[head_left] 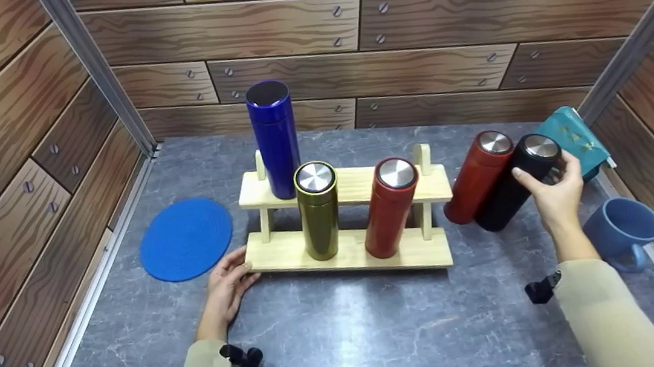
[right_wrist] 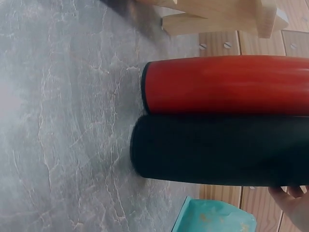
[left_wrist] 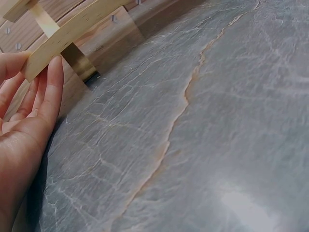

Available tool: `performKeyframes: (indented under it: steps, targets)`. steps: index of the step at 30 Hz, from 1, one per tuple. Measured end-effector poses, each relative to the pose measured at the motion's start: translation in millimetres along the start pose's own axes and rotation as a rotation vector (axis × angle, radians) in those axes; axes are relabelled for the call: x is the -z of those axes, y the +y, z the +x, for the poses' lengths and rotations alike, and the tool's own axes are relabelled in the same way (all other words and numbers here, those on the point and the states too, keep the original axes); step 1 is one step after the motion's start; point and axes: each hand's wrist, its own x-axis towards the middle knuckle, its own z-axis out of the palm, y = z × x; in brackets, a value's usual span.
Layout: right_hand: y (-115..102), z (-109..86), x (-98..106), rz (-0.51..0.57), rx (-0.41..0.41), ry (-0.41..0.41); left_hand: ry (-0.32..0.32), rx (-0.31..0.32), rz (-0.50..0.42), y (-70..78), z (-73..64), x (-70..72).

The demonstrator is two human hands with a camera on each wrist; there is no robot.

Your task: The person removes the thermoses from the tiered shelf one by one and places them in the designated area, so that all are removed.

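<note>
In the head view my left hand (head_left: 230,283) pinches the front left corner of a two-tier wooden rack (head_left: 286,253). The left wrist view shows the thumb above the board's end (left_wrist: 46,57) and fingers beneath it. On the lower tier stand a gold thermos (head_left: 320,220) and a red thermos (head_left: 390,216); a tall blue thermos (head_left: 277,146) stands on the upper tier. My right hand (head_left: 560,192) grips a black thermos (head_left: 502,198) near its top. Close beside it is a second red thermos (head_left: 473,183), right of the rack; the right wrist view shows the two side by side.
A round blue mat (head_left: 186,239) lies left of the rack. By the right wall, a blue mug (head_left: 617,229) stands near my right forearm, and a teal packet (head_left: 578,142) is behind the right hand. Wood-patterned walls (head_left: 286,29) enclose the grey table (head_left: 379,336).
</note>
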Motion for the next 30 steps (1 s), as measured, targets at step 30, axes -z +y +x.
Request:
performKeyframes:
  steps: [30]
  targets:
    - [-13,-23.5,15,-0.006,0.134,-0.067,0.009,0.005,0.009,-0.9,-0.9,-0.8]
